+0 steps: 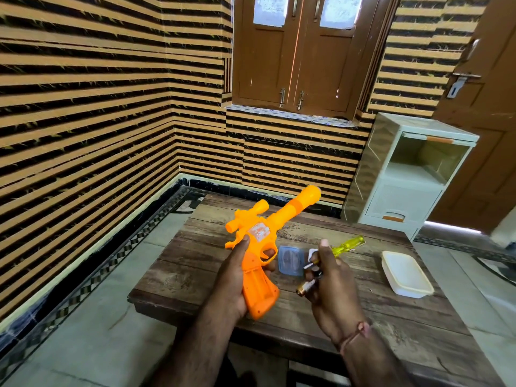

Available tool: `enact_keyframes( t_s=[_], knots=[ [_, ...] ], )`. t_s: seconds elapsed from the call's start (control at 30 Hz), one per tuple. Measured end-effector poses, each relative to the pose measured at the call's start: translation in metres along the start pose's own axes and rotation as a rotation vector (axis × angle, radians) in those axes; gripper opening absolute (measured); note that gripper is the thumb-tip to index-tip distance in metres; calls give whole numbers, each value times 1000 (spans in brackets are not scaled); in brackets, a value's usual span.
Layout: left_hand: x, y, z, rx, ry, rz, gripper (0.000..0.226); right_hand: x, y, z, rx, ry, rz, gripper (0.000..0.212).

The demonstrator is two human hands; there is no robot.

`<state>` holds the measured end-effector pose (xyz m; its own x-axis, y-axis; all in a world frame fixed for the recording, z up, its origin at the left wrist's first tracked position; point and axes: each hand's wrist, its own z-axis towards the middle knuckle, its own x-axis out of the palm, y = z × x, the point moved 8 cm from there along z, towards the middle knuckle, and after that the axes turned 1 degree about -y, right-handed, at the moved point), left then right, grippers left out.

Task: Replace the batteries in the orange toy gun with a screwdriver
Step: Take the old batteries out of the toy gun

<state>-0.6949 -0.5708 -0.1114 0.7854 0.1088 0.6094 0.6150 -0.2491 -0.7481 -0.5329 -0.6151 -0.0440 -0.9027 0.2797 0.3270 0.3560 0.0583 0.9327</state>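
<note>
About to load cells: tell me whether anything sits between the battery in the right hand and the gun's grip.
Nothing visible does. The right hand holds a battery and the yellow screwdriver just right of the orange toy gun, gripped by the left hand. Only open air separates battery and grip; the blue lid lies behind on the table.

my left hand (237, 277) grips the orange toy gun (261, 252) (barrel tilted up); my right hand (332, 286) pinches the screwdriver (346, 245) and batteries (307, 287).

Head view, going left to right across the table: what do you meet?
Left hand gripping the orange toy gun → blue lid → right hand holding battery and yellow screwdriver → white container.
</note>
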Motion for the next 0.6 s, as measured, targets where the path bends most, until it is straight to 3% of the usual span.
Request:
enact_keyframes(
  t_s=[0.17, 0.27, 0.43, 0.6],
  knots=[
    [10, -5, -6, 12, 47, 2, 49, -14, -29, 6, 267, 66, 98, 46],
    [10, -6, -10, 10, 40, 23, 51, -21, -47, 6, 373, 93, 32, 40],
    [7, -9, -13, 18, 9, -3, 54, -20, -40, 0, 230, 160, -368, 32],
    [2, -12, -12, 38, -49, -12, 62, -20, -34, -3, 156, 173, -547, 36]
  ],
)
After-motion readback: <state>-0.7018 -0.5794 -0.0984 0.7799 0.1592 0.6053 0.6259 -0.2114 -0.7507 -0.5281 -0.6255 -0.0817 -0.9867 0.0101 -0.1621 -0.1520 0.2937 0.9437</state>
